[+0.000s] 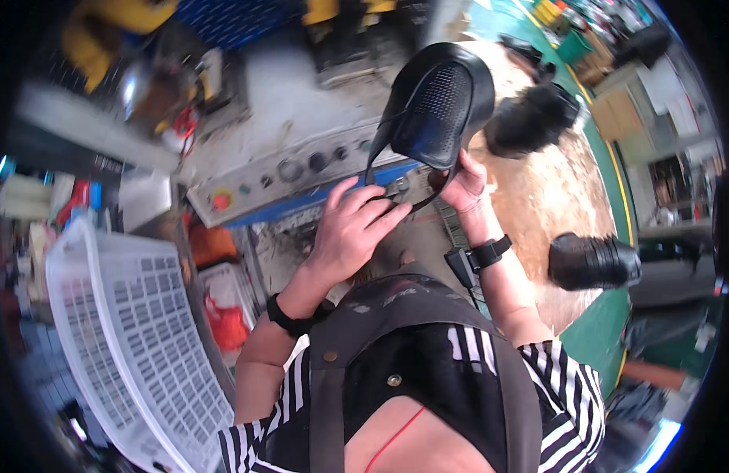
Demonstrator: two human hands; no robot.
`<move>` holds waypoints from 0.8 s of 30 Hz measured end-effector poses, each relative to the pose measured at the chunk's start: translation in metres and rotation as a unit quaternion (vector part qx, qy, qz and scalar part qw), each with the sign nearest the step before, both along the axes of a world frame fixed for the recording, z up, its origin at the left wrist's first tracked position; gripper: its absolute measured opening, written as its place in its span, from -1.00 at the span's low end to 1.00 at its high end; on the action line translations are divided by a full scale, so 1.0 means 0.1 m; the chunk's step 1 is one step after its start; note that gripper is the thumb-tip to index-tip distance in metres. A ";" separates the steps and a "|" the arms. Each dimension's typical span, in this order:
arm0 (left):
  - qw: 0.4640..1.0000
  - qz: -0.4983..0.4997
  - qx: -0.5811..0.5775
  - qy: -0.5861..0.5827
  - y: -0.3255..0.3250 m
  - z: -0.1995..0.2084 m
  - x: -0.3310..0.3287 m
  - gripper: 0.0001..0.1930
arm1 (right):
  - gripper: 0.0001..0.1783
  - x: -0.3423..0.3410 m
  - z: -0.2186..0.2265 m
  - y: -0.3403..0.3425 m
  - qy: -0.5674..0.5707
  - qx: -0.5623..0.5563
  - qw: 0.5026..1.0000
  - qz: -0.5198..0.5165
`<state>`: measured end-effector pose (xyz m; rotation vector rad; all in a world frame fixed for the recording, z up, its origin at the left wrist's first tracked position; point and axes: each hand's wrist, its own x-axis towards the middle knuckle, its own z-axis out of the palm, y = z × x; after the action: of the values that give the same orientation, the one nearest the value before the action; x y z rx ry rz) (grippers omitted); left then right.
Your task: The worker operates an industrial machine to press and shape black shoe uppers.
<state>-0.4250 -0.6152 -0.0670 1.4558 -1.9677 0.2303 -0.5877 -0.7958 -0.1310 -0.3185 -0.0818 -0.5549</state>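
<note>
A black moulded piece (pixel 443 102) is held up in front of me; it has a curved rim, a dotted inner face and a narrow strap looping from its near end. I cannot tell its exact kind. My left hand (pixel 354 229) has its fingers on the strap, left of the loop. Under the near right edge of the piece, my right hand (pixel 465 188) grips it with the thumb up along the side. Part of the right fingers is hidden behind the piece and strap.
Ahead stands a machine with a button panel (pixel 289 169) and a red knob (pixel 221 200). On the right, a worn round table (pixel 569 189) bears a nested stack of black pieces (pixel 593 262) and more black pieces (pixel 534 120). A white slotted basket (pixel 155 315) stands left.
</note>
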 end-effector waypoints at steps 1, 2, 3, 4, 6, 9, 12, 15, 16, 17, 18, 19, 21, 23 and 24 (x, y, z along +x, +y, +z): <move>0.999 -0.021 -0.021 0.031 -0.16 0.00 -0.09 -0.65 | -0.64 -0.14 0.06 -0.07 0.021 0.019 0.999 -0.037; 0.998 -0.043 -0.040 0.030 -0.35 0.02 -0.18 -0.65 | -0.62 -0.29 0.11 -0.16 0.002 0.005 0.999 -0.045; 0.996 -0.062 -0.056 0.028 -0.55 0.05 -0.29 -0.65 | -0.61 -0.43 0.15 -0.29 -0.035 -0.021 0.998 -0.058; 0.993 -0.085 -0.079 0.012 -0.77 0.12 -0.40 -0.63 | -0.61 -0.60 0.27 -0.43 -0.033 -0.049 0.994 -0.093; 0.984 -0.129 -0.119 0.007 -1.32 0.26 -0.71 -0.66 | -0.60 -1.06 0.38 -0.85 -0.027 -0.058 0.985 -0.158; 0.976 -0.171 -0.130 0.030 -2.17 0.46 -1.23 -0.69 | -0.60 -1.65 0.83 -1.30 0.082 -0.048 0.942 -0.321; 0.970 -0.200 -0.136 0.030 -3.20 0.42 -1.74 -0.71 | -0.57 -2.30 0.66 -1.79 0.240 -0.041 0.844 -0.477; 0.979 -0.183 0.041 0.079 -4.03 0.20 -2.11 -0.63 | -0.39 -2.65 0.32 -1.95 0.385 -0.067 0.744 -0.542; 0.985 -0.161 -0.002 0.058 -4.32 -0.04 -2.04 -0.58 | -0.39 -2.55 0.32 -2.00 0.381 -0.071 0.752 -0.533; 0.986 -0.155 -0.040 0.040 -4.42 -0.11 -2.11 -0.52 | -0.35 -2.53 0.26 -2.01 0.440 -0.144 0.703 -0.540; 0.988 -0.125 0.022 0.087 -4.47 -0.19 -2.13 -0.43 | -0.31 -2.49 0.23 -2.04 0.494 -0.217 0.648 -0.537; 0.989 -0.118 0.024 0.087 -4.47 -0.29 -2.09 -0.43 | -0.31 -2.44 0.24 -2.12 0.493 -0.219 0.653 -0.532; 0.982 -0.125 -0.001 0.139 -4.17 -0.29 -2.04 -0.42 | -0.30 -2.33 0.22 -2.33 0.576 -0.489 0.337 -0.562; 0.983 -0.141 0.010 0.115 -3.73 -0.45 -1.74 -0.47 | -0.18 -1.98 0.21 -2.46 0.599 -0.546 0.207 -0.547; 0.978 -0.174 0.025 0.108 -3.45 -0.49 -1.58 -0.52 | -0.20 -1.90 0.16 -2.54 0.601 -0.560 0.192 -0.537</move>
<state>-0.5832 -0.9599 -0.1164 1.0891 -2.0164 -0.1294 -0.7780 -1.0501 -0.1148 -2.3874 1.5775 -1.4247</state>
